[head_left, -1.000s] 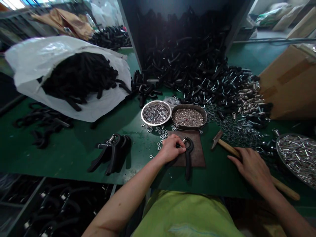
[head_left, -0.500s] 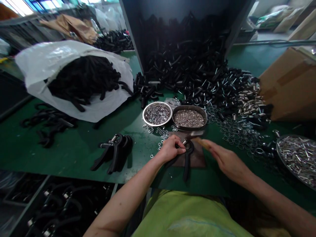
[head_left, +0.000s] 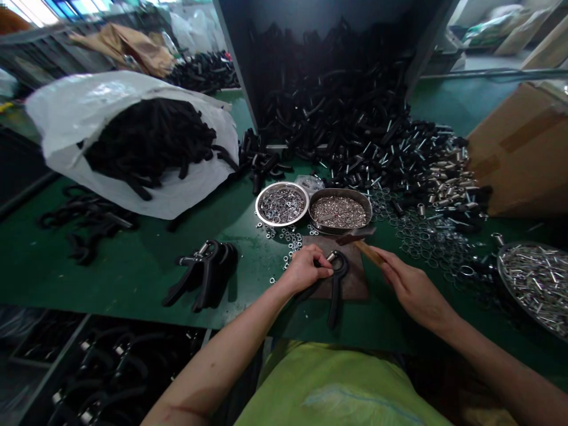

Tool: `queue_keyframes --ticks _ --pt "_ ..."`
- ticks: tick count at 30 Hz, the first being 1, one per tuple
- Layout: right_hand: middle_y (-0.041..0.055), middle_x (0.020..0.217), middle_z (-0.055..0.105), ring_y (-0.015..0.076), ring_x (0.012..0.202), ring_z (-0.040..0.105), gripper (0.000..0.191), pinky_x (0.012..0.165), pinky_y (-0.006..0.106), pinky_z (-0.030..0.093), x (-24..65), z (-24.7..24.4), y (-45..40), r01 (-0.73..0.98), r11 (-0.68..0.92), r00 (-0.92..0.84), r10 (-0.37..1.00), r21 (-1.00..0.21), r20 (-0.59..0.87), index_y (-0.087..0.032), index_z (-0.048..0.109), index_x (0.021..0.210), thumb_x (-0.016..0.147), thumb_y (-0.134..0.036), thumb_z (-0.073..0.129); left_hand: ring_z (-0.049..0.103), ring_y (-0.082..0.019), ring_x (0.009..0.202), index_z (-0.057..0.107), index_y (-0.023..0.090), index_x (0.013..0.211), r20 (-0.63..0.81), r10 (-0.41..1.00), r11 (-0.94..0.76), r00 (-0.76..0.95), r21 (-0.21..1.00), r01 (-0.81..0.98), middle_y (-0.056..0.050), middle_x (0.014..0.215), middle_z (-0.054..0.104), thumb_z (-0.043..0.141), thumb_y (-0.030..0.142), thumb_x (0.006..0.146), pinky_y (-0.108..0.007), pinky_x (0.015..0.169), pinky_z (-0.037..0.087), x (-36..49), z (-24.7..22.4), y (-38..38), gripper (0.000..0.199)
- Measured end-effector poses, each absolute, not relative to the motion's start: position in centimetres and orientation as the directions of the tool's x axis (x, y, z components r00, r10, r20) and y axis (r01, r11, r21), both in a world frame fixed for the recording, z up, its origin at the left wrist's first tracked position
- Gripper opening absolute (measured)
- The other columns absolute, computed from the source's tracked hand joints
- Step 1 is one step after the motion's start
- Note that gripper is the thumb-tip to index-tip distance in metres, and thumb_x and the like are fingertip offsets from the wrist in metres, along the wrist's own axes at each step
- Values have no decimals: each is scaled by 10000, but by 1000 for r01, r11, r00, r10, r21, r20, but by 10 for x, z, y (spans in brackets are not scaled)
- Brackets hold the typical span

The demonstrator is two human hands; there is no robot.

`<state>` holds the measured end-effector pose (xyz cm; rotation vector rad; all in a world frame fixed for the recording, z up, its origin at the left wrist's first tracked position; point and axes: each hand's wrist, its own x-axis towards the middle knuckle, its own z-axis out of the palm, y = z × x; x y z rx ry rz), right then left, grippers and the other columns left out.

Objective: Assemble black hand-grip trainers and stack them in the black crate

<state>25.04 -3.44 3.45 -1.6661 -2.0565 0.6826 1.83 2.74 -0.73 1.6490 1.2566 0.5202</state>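
Note:
My left hand (head_left: pixel 307 267) is closed on a black spring clamp (head_left: pixel 338 284), which lies on a brown square plate (head_left: pixel 355 284). A silver coil spring (head_left: pixel 331 256) shows at the clamp's top, beside my fingertips. My right hand (head_left: pixel 410 290) grips the wooden handle of a hammer (head_left: pixel 370 253). The hammer's dark head is held just above and right of the clamp, apart from it. Part of the clamp is hidden under my left fingers. Further left, several assembled black clamps (head_left: pixel 204 275) stand together on the green table.
Behind the plate are a round bowl of nuts (head_left: pixel 282 205) and an oval tin of small metal parts (head_left: pixel 341 212). Loose rings (head_left: pixel 426 245) lie to the right, near a bowl of metal pins (head_left: pixel 536 284). A white sack (head_left: pixel 177 198), black parts (head_left: pixel 337 130) and a cardboard box (head_left: pixel 519 154) surround these.
The hammer head has shifted slightly right and its blur has lessened, with my right hand moving only a little. My left hand stays on the clamp.

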Motion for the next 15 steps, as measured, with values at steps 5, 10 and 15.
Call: queue_keyframes --ticks 5,10,15 --pt "77 1163 651 206 1031 633 419 875 334 514 255 46 -45 773 130 -139 990 -621 34 -188 475 1311 953 -318 299 551 -175 898 703 191 646 -159 910 -45 384 880 472 -6 859 591 766 179 631 -311 866 394 16 -9 23 66" --pt "78 1178 642 201 1029 630 424 873 325 510 260 40 -58 765 112 -137 991 -634 10 -186 479 1308 952 -332 303 552 -181 890 698 197 659 -96 909 -118 406 874 472 -7 845 607 761 199 657 -324 873 388 15 -10 17 62" --pt "68 1221 619 187 1065 611 420 915 316 487 263 37 -62 759 103 -131 991 -643 5 -195 469 1316 954 -328 303 559 -182 887 693 195 667 -90 904 -133 417 869 477 -14 847 615 760 200 665 -320 867 389 14 -8 17 67"
